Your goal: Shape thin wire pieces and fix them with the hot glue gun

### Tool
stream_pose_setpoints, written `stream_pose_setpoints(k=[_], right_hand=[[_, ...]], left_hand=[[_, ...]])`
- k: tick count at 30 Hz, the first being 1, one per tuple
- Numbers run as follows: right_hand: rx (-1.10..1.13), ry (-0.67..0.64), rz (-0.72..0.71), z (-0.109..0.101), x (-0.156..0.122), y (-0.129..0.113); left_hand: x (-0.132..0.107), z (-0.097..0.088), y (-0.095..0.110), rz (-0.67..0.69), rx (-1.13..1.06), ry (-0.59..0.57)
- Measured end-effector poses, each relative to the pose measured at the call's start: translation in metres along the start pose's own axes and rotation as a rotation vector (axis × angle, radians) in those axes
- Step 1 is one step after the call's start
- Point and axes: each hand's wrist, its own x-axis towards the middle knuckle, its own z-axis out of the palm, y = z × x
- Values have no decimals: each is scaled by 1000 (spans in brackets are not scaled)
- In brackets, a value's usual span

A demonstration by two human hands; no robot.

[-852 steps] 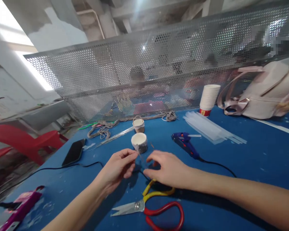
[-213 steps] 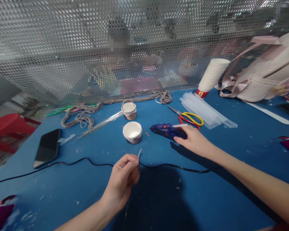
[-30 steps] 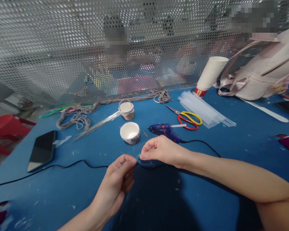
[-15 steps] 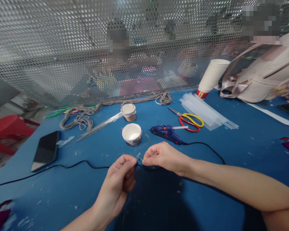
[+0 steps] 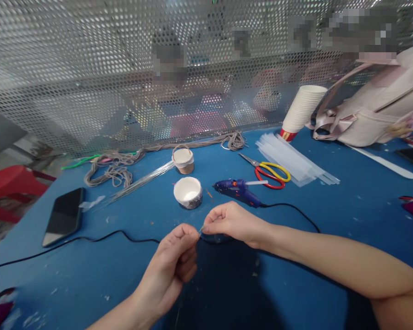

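My left hand (image 5: 179,254) and my right hand (image 5: 229,224) meet over the near middle of the blue table, thumb and forefinger pinched on each. Between their fingertips shows a short thin wire (image 5: 201,231), mostly covered by the fingers. Just beyond them stands a small white-lined cup (image 5: 188,192) with a wrapped outside. Behind it sits a small basket-like cup (image 5: 184,160) with a brown lower part and an arched handle. A blue glue gun (image 5: 237,185) with a clear glue stick lies beyond my right hand, its black cord running right.
Scissors (image 5: 266,170) with red and yellow handles lie near white translucent strips (image 5: 292,158). Stacked paper cups (image 5: 303,110) lean by a pale backpack (image 5: 371,105). Left are a phone (image 5: 64,215), thin silver wires (image 5: 142,181) and grey cord (image 5: 112,172). A perforated metal screen (image 5: 106,101) borders the back.
My left hand has moved slightly right and the fingertips of both hands are closer together. The wire ends that stuck up between them now show less.
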Motion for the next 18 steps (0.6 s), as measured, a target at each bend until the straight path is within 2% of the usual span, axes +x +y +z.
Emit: stream_pose_setpoints(k=[9,18], right_hand=[[10,36,-31,0,1,-7],[-38,-13,-72,-8,7,-6]], left_hand=[[1,4,3,2,42,20],[2,3,4,-4,165,29]])
